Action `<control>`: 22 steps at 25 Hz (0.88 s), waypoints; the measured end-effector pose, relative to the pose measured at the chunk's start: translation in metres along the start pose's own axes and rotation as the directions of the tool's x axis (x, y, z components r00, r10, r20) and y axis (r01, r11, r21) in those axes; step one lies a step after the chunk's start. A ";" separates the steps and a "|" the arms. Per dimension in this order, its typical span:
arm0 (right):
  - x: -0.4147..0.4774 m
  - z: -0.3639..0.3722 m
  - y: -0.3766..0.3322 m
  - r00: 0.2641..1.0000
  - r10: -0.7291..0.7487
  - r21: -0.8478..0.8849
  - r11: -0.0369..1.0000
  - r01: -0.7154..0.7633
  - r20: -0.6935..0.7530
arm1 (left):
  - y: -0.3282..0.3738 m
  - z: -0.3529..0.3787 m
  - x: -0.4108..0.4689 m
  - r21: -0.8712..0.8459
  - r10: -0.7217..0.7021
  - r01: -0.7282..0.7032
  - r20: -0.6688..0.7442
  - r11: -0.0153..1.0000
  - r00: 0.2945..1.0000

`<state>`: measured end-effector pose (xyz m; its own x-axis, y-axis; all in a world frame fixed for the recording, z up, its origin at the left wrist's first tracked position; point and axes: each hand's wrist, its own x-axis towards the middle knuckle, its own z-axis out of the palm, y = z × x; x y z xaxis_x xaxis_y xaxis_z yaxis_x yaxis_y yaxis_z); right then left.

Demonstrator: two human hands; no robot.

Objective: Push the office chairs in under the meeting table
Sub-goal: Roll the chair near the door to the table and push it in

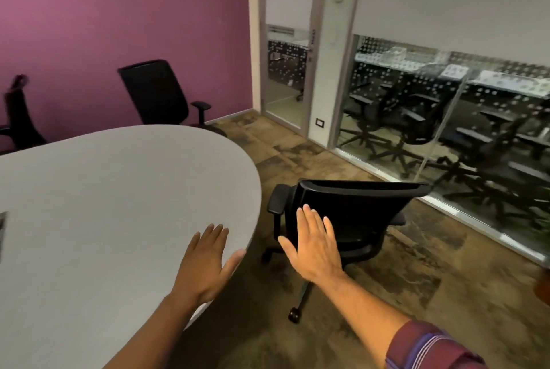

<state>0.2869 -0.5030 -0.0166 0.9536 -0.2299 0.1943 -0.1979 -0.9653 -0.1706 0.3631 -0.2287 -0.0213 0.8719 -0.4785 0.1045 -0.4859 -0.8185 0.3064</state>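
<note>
A white oval meeting table fills the left half of the view. A black office chair stands on the carpet off the table's rounded right end, apart from it, its backrest towards me. My left hand hovers open over the table's right edge. My right hand is raised open with fingers spread, in front of the chair's backrest; whether it touches the chair is unclear. A second black chair stands behind the table near the purple wall. A third chair shows at the far left.
A purple wall runs behind the table. A glass door and a glass partition line the right side, with more chairs visible beyond the glass. Brown patterned carpet covers the floor.
</note>
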 end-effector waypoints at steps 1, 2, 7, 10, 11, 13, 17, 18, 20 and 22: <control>0.011 -0.008 0.027 1.000 0.030 -0.004 1.000 -0.030 -0.009 | 0.023 0.005 0.021 -0.004 0.043 -0.043 0.008 0.999 0.999; 0.019 -0.015 0.049 0.998 0.059 -0.011 0.998 -0.060 -0.026 | 0.045 0.008 0.042 -0.004 0.079 -0.079 0.008 0.997 0.997; 0.059 -0.046 0.161 0.983 0.150 -0.068 0.985 -0.158 -0.106 | 0.148 0.023 0.133 -0.002 0.221 -0.221 0.002 0.975 0.975; 0.075 -0.056 0.219 0.976 0.188 -0.103 0.975 -0.199 -0.110 | 0.197 0.031 0.177 0.050 0.277 -0.278 0.023 0.959 0.961; 0.081 -0.058 0.236 0.976 0.196 -0.109 0.972 -0.206 -0.094 | 0.211 0.035 0.190 0.071 0.295 -0.297 0.037 0.952 0.955; 0.092 -0.060 0.261 0.977 0.204 -0.122 0.970 -0.210 -0.056 | 0.232 0.042 0.213 0.109 0.313 -0.319 0.071 0.942 0.947; 0.114 -0.059 0.295 0.982 0.187 -0.143 0.972 -0.185 -0.001 | 0.257 0.058 0.257 0.147 0.296 -0.314 0.129 0.938 0.946; 0.120 -0.059 0.300 0.984 0.177 -0.154 0.973 -0.173 0.014 | 0.260 0.061 0.266 0.147 0.281 -0.300 0.137 0.943 0.950; 0.128 -0.059 0.310 0.986 0.153 -0.185 0.973 -0.138 0.070 | 0.261 0.068 0.280 0.146 0.244 -0.269 0.168 0.952 0.955; 0.135 -0.053 0.316 0.982 0.133 -0.188 0.976 -0.106 0.137 | 0.257 0.077 0.287 0.181 0.213 -0.254 0.220 0.950 0.952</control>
<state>0.3408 -0.8455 0.0069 0.9408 -0.3370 0.0361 -0.3370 -0.9415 -0.0057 0.4834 -0.6012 0.0148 0.7132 -0.6996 -0.0430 -0.6943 -0.7136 0.0930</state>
